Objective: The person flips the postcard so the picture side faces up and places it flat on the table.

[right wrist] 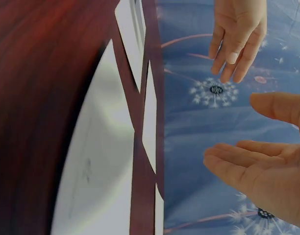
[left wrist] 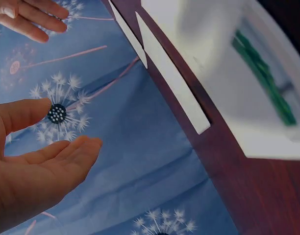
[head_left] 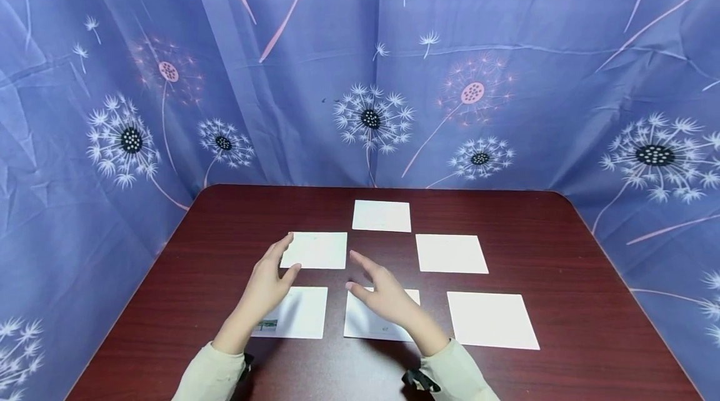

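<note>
Both hands hover over the table with nothing in them. My left hand (head_left: 263,283) has its fingers extended and thumb apart, above the front-left white card (head_left: 306,313) and beside the middle-left card (head_left: 317,251). That front-left card bears a small green picture, seen larger and blurred in the left wrist view (left wrist: 262,73). Over the front-middle card (head_left: 365,323), which has a small faint mark, my right hand (head_left: 388,296) is held with fingers straight. In the right wrist view the two palms, right (right wrist: 262,166) and left (right wrist: 240,34), are bare.
More white cards lie flat: one at the back (head_left: 382,215), one middle right (head_left: 452,253), one front right (head_left: 493,320). They rest on a dark red wooden table (head_left: 236,213). A blue dandelion-patterned curtain (head_left: 304,126) surrounds its back and sides.
</note>
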{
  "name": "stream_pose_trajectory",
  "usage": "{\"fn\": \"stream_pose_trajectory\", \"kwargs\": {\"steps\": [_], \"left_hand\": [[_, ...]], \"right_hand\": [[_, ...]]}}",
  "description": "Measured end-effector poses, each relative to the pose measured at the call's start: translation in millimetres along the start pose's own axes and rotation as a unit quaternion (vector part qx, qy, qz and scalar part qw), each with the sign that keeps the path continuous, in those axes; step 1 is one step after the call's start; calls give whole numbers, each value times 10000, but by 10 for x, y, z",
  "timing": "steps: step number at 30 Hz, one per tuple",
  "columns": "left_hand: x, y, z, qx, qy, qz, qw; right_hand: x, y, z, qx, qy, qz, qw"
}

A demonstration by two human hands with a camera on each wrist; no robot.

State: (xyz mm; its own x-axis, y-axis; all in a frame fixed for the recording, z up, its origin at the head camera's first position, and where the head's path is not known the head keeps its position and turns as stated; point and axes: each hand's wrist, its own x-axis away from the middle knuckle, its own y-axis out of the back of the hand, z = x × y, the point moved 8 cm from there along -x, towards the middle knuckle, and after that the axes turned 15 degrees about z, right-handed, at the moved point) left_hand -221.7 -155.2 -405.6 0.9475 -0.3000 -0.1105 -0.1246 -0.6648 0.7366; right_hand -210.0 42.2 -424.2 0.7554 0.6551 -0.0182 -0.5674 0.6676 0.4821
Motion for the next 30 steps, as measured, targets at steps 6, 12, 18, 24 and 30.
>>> {"fn": "stream_pose_trajectory", "kwargs": {"steps": [6, 12, 18, 24, 30], "left_hand": [[83, 85, 141, 135, 76, 141, 9998], [165, 89, 307, 368, 341, 561, 9972], [256, 63, 440, 393, 548, 892, 9937], [353, 34, 567, 176, 981, 1136, 9885], [437, 25, 654, -58, 1276, 1271, 9836]], "right_hand": [[-72, -156, -34, -476, -9, 331, 9983], [-118, -310, -47, -742, -103, 603, 9954], [-146, -408, -44, -1114, -259, 703, 9909], [-160, -509, -140, -1512, -669, 727, 9836], [-176, -582, -141, -1620, -745, 821, 9805]]}}
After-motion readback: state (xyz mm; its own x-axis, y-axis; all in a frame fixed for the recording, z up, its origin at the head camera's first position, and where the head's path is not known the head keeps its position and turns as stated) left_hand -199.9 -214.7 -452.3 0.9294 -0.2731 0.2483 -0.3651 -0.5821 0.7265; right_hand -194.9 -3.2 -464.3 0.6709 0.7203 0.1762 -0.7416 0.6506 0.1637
